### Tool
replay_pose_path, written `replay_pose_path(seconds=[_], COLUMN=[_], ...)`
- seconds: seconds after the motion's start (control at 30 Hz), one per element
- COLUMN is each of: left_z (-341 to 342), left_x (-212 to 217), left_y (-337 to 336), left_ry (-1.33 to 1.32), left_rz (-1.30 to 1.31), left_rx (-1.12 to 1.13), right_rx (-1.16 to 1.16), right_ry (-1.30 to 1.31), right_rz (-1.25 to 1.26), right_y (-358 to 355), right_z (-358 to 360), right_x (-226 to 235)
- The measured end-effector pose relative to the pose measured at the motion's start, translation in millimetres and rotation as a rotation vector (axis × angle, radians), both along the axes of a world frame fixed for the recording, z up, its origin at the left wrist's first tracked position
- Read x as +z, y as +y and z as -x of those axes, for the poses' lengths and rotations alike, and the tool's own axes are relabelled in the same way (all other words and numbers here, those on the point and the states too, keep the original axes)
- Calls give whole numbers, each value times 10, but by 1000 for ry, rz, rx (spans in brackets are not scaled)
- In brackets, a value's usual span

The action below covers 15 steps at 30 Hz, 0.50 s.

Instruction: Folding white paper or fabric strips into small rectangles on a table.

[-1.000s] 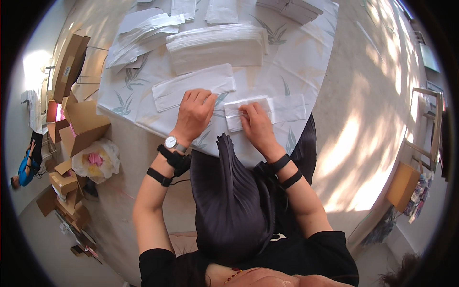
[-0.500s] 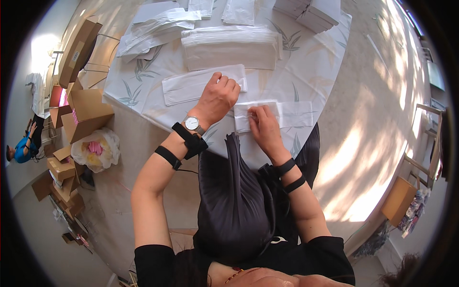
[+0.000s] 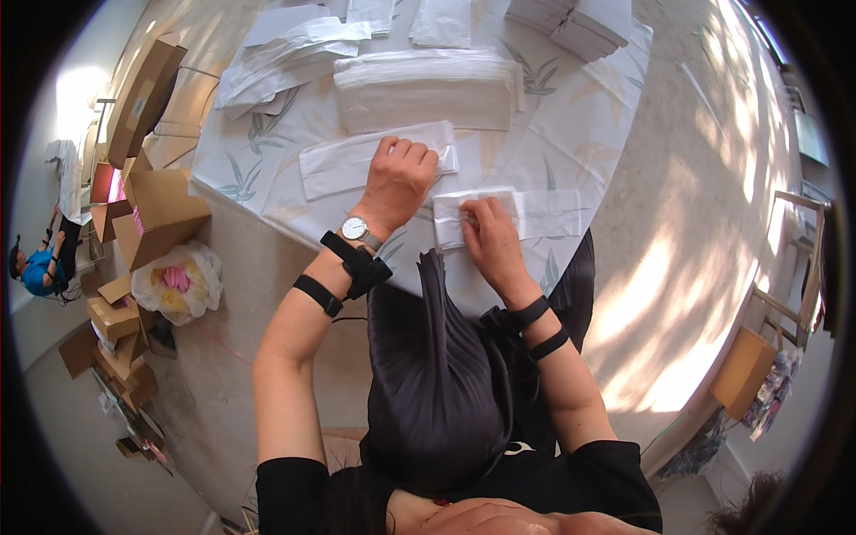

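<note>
Since the earlier frame, left hand (image 3: pixel 399 181) has advanced away from the body onto the long white packet (image 3: pixel 374 160); fingers curled, resting on it, clamp not confirmable. Right hand (image 3: pixel 489 234) lies flat, fingers together, pressing the small white folded packet (image 3: pixel 477 217) at the near edge of the table (image 3: pixel 580 152). Long packet lies just beyond and left of the small packet. Farther from the small packet: stack of white packets (image 3: pixel 428 89), then loose envelopes (image 3: pixel 285 45).
</note>
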State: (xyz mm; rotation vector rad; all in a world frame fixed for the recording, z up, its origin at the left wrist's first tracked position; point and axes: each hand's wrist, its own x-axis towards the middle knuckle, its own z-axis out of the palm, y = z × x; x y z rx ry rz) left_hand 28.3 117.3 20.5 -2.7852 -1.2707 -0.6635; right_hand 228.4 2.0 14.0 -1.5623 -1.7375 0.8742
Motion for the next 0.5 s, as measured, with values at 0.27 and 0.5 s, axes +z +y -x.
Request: replay_pose_path(seconds=[0.27,0.5], left_z=[216,543], left_x=[-84,-38], left_y=[-129,-312], left_ry=[-745,-1197], left_rz=[564,826], left_rx=[456,429], right_rx=[-10,1], right_ry=[10,16], right_rz=[10,13], right_y=[-15,-23], right_z=[4,0], right_x=[-20,-12])
